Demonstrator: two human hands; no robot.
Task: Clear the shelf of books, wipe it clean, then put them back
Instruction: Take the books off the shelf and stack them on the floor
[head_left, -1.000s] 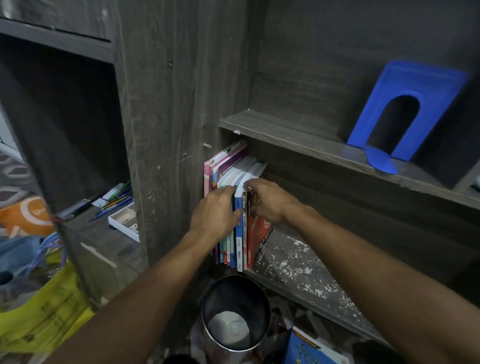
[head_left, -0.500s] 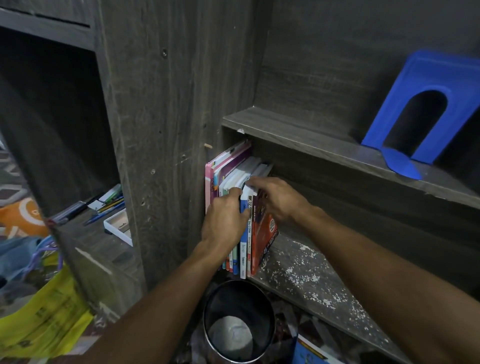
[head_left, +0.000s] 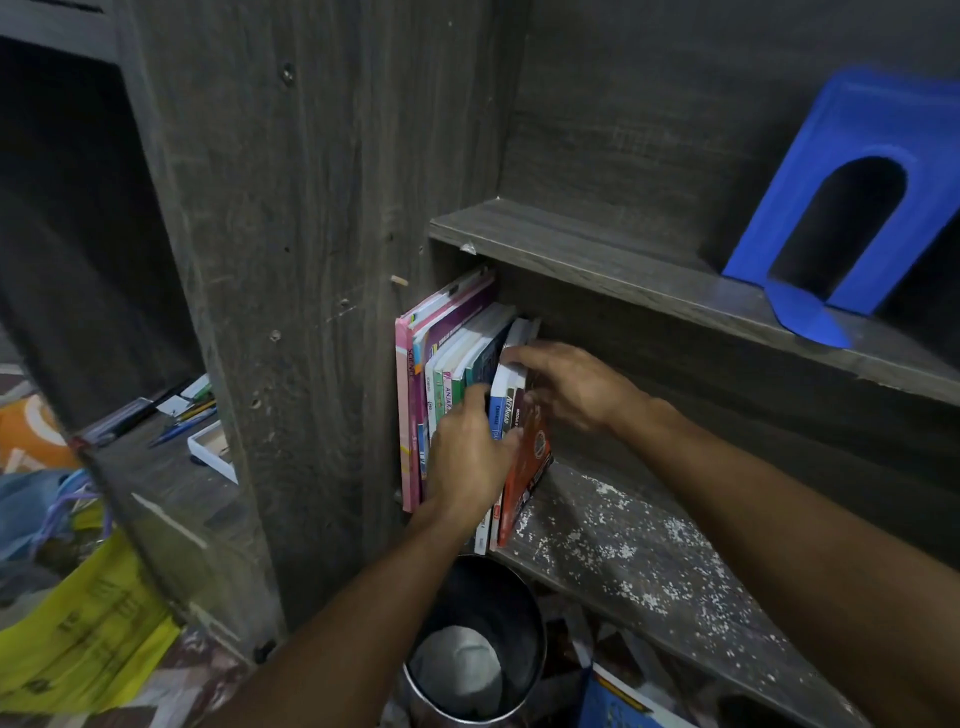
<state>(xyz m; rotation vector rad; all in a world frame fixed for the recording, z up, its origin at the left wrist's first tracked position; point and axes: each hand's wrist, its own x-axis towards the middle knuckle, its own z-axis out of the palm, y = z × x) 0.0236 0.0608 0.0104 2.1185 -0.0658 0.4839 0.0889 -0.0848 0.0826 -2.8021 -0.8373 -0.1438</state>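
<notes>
Several books (head_left: 441, 353), left hand (head_left: 467, 460) gripping spines, right hand (head_left: 569, 387) curled over top

On my feed I see 2 limbs: bare L hand (head_left: 467, 457) on a bare L forearm (head_left: 332, 639), bare R hand (head_left: 576, 387) on a bare R forearm (head_left: 779, 519). Both forearms uncovered right to the frame edge. L hand looks sharp; R fingers (head_left: 519, 356) are blurred, so detail there is lost.
</notes>
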